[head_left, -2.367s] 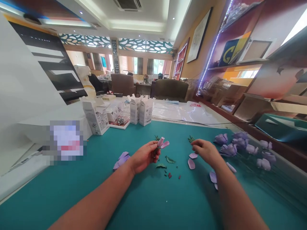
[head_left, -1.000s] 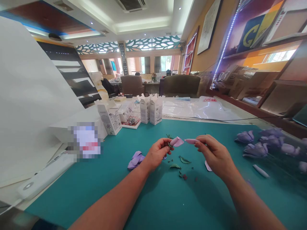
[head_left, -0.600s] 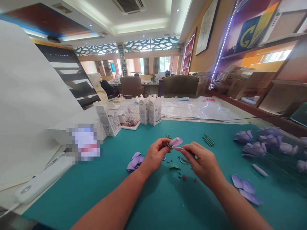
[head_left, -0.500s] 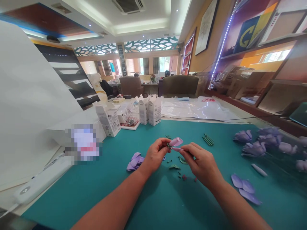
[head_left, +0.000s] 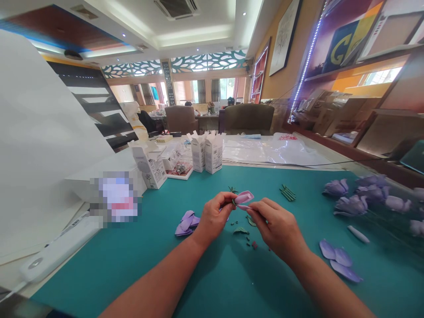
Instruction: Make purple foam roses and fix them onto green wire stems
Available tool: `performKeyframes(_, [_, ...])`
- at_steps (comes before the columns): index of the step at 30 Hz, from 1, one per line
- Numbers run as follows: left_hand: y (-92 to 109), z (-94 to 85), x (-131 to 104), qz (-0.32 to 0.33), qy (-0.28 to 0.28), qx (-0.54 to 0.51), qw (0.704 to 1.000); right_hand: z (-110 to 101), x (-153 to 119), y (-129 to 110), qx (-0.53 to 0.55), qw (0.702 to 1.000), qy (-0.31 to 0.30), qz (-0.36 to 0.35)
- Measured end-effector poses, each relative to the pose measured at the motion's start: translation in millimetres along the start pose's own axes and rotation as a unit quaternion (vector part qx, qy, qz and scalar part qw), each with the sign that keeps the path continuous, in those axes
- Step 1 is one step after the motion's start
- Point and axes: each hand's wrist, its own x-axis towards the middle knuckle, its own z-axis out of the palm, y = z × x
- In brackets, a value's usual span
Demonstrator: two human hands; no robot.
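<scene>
Above the teal mat (head_left: 145, 260), my left hand (head_left: 213, 216) pinches the green base of a pale purple flower bud (head_left: 244, 197). My right hand (head_left: 278, 223) closes its thumb and fingers on a pale purple petal (head_left: 244, 207) just below the bud. The petal's inner end meets the bud's base at my left fingertips; whether it is attached there I cannot tell. Under my hands lie green leaves (head_left: 240, 230), small green bits (head_left: 248, 241) and a small red piece (head_left: 254, 244). A stack of purple petals (head_left: 187, 223) lies beside my left wrist.
Loose petals (head_left: 341, 260), a pale tapered piece (head_left: 358, 234) and several purple flowers (head_left: 351, 204) lie on the right. Green stems (head_left: 287, 193) are behind my right hand. White boxes (head_left: 213, 154) stand at the back, a power strip (head_left: 62, 247) at left.
Both hands have shifted very slightly, and the bud has turned a little between them. My grip on the bud and on the petal stays the same.
</scene>
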Motion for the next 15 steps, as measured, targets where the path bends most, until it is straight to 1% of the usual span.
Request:
performKeyframes(4, [2.8,0.6,-1.6,0.013,0.014,0.043,0.999,0.7,-0.7,1.9,-0.033,0.999,-0.001,-0.035])
performKeyframes(7, [2.7,1.1,-2.2,0.021,0.022,0.063,0.998,1.1,-1.1,1.9,-0.044,0.998,0.000,-0.041])
performKeyframes(15, [0.5,2.9,-3.1,0.021,0.031,0.076,0.996,2.8,-1.3,-0.6,-0.063,0.997,0.008,-0.045])
